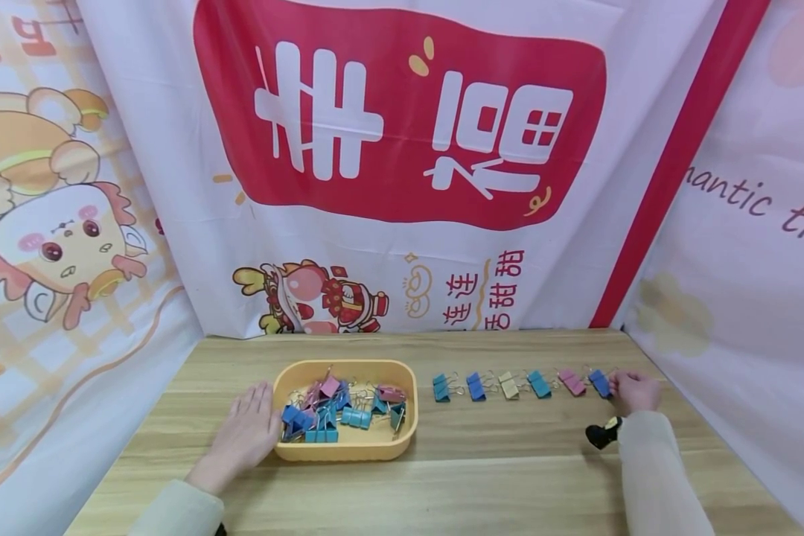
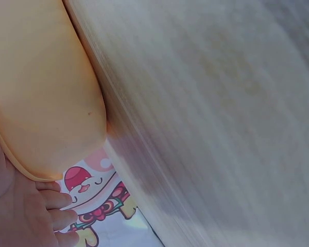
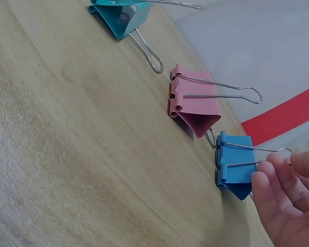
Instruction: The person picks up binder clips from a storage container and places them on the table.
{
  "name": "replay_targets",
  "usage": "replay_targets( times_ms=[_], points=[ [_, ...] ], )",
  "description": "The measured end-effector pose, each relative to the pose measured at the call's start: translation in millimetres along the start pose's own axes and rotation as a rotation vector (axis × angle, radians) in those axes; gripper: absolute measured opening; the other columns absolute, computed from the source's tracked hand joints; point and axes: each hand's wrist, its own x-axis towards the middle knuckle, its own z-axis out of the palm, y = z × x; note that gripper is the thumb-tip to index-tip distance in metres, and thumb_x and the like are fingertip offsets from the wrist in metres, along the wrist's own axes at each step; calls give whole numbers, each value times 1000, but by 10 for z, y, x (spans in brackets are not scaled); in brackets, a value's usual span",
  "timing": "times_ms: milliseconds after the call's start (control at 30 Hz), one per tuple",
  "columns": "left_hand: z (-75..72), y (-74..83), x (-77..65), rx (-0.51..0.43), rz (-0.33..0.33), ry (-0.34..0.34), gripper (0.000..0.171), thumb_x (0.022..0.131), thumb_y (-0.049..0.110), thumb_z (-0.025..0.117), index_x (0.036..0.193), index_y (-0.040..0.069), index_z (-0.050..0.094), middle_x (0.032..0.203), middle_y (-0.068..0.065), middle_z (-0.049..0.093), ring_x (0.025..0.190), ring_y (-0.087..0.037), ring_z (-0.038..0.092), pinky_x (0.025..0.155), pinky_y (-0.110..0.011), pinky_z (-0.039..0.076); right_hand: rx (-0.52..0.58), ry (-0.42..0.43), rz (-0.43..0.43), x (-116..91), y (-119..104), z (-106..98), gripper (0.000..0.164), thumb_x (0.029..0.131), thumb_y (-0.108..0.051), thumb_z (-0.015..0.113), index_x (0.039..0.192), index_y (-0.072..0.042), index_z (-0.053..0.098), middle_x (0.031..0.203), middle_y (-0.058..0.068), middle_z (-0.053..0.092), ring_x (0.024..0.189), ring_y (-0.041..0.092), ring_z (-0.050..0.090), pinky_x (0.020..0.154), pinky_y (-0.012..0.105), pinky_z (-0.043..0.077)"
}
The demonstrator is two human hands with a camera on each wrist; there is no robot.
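At the right end of a row of binder clips, my right hand (image 1: pixel 635 392) pinches the wire handle of a blue binder clip (image 3: pixel 237 172) between thumb and fingers. That clip lies on the wooden table. To its left in the row are a pink binder clip (image 1: pixel 572 383), a teal one (image 1: pixel 539 384), a pale yellow one (image 1: pixel 508 387), then another blue and another teal one. My left hand (image 1: pixel 249 426), fingers straight, rests against the left side of a yellow basket (image 1: pixel 345 452). Inside it lie several blue, teal and pink binder clips (image 1: pixel 356 418).
The wooden table (image 1: pixel 482 484) meets a printed white and red cloth (image 1: pixel 402 186) at its back edge. More printed cloth hangs at both sides. A black strap with a small device (image 1: pixel 601 434) sits at my right wrist.
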Motion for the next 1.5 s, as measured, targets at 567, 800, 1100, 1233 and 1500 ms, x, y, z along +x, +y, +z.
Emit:
replay_targets(
  times_ms=[567,800,1100,1233,1500],
  points=[
    [23,-13,1,2,8,0,58,98,24,34,135,-19,21,141,-35,18,129,-51,16,105,-59,11,157,-97,37,29,-34,-19,55,89,-2,48,133,22,24,64,-5,61,57,3,61,63,19,53],
    [24,-16,5,3,7,2,59,98,25,33,135,-19,21,141,-35,18,129,-51,16,105,-59,11,278,-28,12,377,140,-24,52,83,-6,59,128,11,41,69,-5,60,62,5,61,57,18,53],
    [14,-13,2,0,5,-1,59,98,24,33,135,-19,22,141,-35,18,129,-51,16,105,-59,11,268,-65,-188,795,261,52,33,85,-19,66,113,-3,59,86,-1,63,73,8,62,60,22,54],
    [16,-15,-4,4,9,3,58,98,24,34,135,-19,21,141,-36,18,128,-51,16,104,-59,12,221,-120,-199,268,-325,161,36,86,-21,64,116,-4,56,89,-3,61,75,8,60,65,24,54],
    [11,-8,0,0,11,8,58,98,24,33,135,-20,22,141,-36,18,128,-51,16,104,-60,12,270,-226,-253,-375,-1098,399,16,88,-15,62,101,-15,53,83,-6,60,72,2,58,63,19,53]
  ],
)
